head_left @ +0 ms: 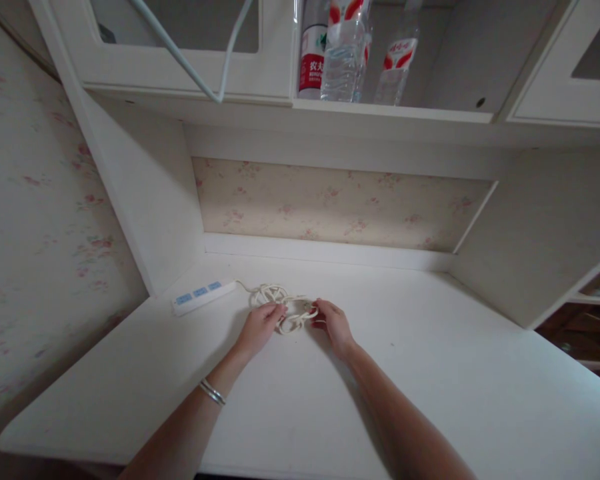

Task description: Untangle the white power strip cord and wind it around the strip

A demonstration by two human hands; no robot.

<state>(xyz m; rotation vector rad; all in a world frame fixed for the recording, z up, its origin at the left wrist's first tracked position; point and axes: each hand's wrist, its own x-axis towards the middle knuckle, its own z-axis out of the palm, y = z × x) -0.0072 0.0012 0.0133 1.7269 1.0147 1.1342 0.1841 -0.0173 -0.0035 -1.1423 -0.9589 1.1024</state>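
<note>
A white power strip (203, 298) with blue socket faces lies on the white desk (300, 400), toward its left side. From its right end runs a cream cord (293, 325), bunched in loose, tangled loops in front of me. My left hand (261, 327) pinches the cord at the left of the loops. On the other side of them, my right hand (333, 327) has its fingers closed on the cord. Fingers hide part of the loops.
Above the desk hangs a white cabinet with an open shelf (395, 115) holding several plastic bottles (341, 67). A pale bent tube (193, 70) hangs before the left cabinet door. Side panels (145, 193) bound the desk's back.
</note>
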